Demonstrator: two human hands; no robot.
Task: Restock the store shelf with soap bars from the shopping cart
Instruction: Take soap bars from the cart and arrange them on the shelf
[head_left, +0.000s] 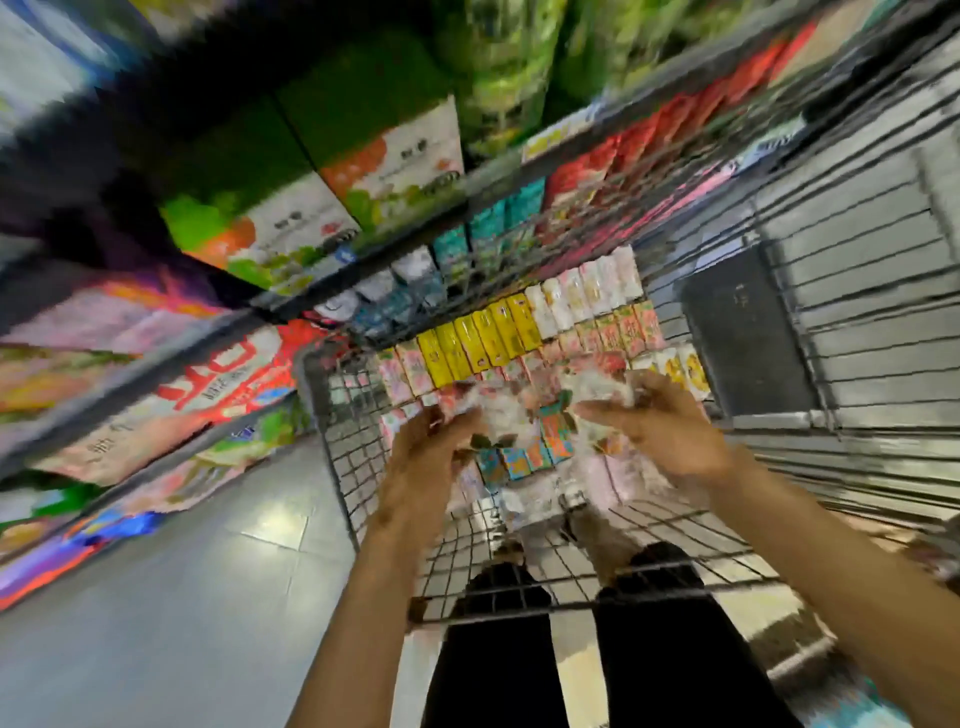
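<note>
Motion blur smears my view, but I see both hands over the grey wire shopping cart (332, 415). My left hand (431, 447) and right hand (670, 431) hold a crinkled clear plastic-wrapped bundle of soap bars (514, 410) between them, fingers curled on its ends. Yellow, pink and teal boxed soap bars (483, 343) lie packed in rows just beyond them, beside the store shelf (395, 254).

Place: shop aisle | shelves (395, 260) on the left stacked with bright packaged goods, price tags (558, 135) along the shelf edge | wire shopping cart (363, 467) holding rows of small boxed soap bars (478, 343) | pale tiled floor (182, 571)
</note>
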